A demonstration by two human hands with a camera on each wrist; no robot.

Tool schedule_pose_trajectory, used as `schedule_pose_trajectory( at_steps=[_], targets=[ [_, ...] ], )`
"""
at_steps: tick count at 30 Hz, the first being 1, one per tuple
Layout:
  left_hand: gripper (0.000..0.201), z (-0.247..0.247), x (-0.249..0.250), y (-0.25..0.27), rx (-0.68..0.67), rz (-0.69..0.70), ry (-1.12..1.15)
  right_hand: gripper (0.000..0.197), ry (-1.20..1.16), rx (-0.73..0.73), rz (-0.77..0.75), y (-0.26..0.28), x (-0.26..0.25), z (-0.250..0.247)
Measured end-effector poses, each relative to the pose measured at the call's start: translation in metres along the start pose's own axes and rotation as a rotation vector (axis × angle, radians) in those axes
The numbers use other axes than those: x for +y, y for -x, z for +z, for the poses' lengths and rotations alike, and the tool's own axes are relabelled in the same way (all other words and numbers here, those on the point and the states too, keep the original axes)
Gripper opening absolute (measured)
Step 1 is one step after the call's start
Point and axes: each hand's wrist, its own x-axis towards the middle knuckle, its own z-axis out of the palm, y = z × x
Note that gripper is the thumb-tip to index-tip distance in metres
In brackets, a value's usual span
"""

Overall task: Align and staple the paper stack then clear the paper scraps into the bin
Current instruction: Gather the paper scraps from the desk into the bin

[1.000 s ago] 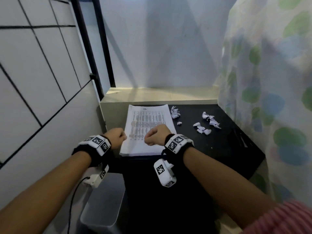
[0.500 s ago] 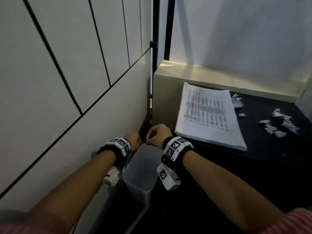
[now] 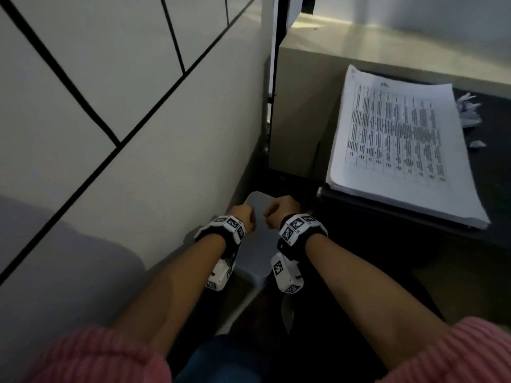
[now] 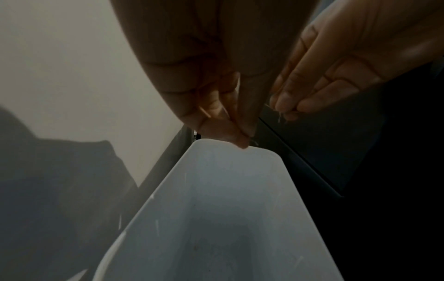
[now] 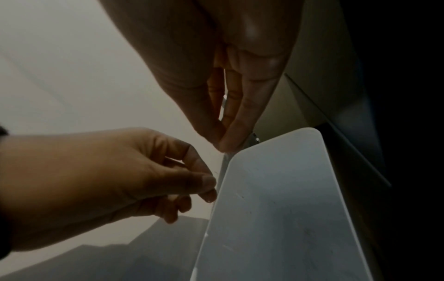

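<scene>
Both hands hover over the open grey-white bin (image 3: 257, 244), which stands on the floor between the wall and the black table (image 3: 497, 172). My left hand (image 3: 243, 214) has its fingertips (image 4: 238, 136) pinched together above the bin's (image 4: 228, 209) far rim; nothing shows between them. My right hand (image 3: 279, 211) pinches a small pale sliver (image 5: 224, 99) in its fingertips (image 5: 225, 144), just over the bin's (image 5: 276, 209) corner. The printed paper stack (image 3: 398, 145) lies on the table with white paper scraps (image 3: 467, 111) beside it. The bin's inside looks bare.
A white wall with black lines (image 3: 110, 106) runs close along the left of the bin. A pale ledge (image 3: 359, 37) sits behind the table. A black post (image 3: 276, 78) stands at the table's far left corner. My knees are below the bin.
Both hands left the paper stack and moved down and left off the table edge. They now hang over the bin, and my head has turned down toward it.
</scene>
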Motion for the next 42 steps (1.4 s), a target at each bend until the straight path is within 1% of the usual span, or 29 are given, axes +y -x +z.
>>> schedule_pose_trajectory(
  at_steps=[4,6,8,10,13,15,18,20,22,24,25,27,29,31,33,35,36,39,42],
  targets=[
    [0.029,0.003,-0.006,-0.008,0.044,0.013,0.026,0.008,-0.033,-0.001,0.055,-0.01,0.007,0.008],
    [0.033,0.005,-0.009,-0.01,0.047,0.003,0.027,0.013,-0.06,-0.027,0.081,-0.013,0.009,0.013],
    [0.034,0.008,-0.01,-0.012,0.032,-0.001,0.04,0.003,-0.076,-0.044,0.089,-0.013,0.011,0.017],
    [0.034,0.01,-0.01,-0.011,0.007,-0.006,0.047,0.016,-0.077,-0.046,0.089,-0.014,0.014,0.019],
    [0.029,0.012,-0.011,-0.012,-0.009,-0.012,0.09,0.023,-0.051,-0.071,0.081,-0.013,0.018,0.018],
    [0.024,0.01,-0.01,-0.011,0.002,-0.008,0.095,0.024,-0.026,-0.072,0.074,-0.008,0.017,0.015],
    [0.033,0.006,-0.007,-0.007,0.026,-0.006,0.005,0.025,-0.058,-0.101,0.07,-0.002,0.013,0.01],
    [0.036,0.002,-0.006,-0.006,0.019,-0.014,-0.041,0.025,-0.036,-0.112,0.038,0.006,0.005,0.003],
    [0.035,-0.004,-0.006,-0.005,0.003,-0.022,-0.088,0.028,-0.039,-0.074,0.009,0.016,-0.003,-0.005],
    [0.032,-0.011,-0.005,-0.003,0.001,-0.003,-0.109,0.028,-0.048,-0.074,-0.018,0.026,-0.011,-0.013],
    [0.034,-0.016,-0.003,0.0,0.009,0.013,-0.132,0.027,-0.04,-0.082,-0.05,0.031,-0.015,-0.016],
    [0.042,-0.025,0.002,0.008,0.036,0.027,-0.209,0.028,-0.035,-0.134,-0.114,0.039,-0.023,-0.02],
    [0.051,-0.032,0.013,0.019,0.061,0.023,-0.236,0.035,-0.002,-0.155,-0.138,0.048,-0.029,-0.026],
    [0.052,-0.044,0.024,0.03,0.102,0.031,-0.249,0.043,0.039,-0.134,-0.185,0.058,-0.035,-0.037],
    [0.052,-0.059,0.034,0.041,0.179,0.029,-0.223,0.048,0.047,-0.125,-0.279,0.073,-0.041,-0.055],
    [0.055,-0.076,0.045,0.051,0.251,0.034,-0.173,0.05,-0.007,-0.142,-0.342,0.089,-0.045,-0.075],
    [0.056,-0.085,0.051,0.055,0.281,0.042,-0.152,0.051,-0.069,-0.157,-0.349,0.096,-0.046,-0.087],
    [0.049,-0.108,0.074,0.064,0.382,0.099,-0.107,0.047,-0.218,-0.153,-0.362,0.117,-0.036,-0.126],
    [0.037,-0.122,0.107,0.073,0.479,0.194,-0.066,0.041,-0.258,-0.057,-0.371,0.137,-0.013,-0.175]
  ],
)
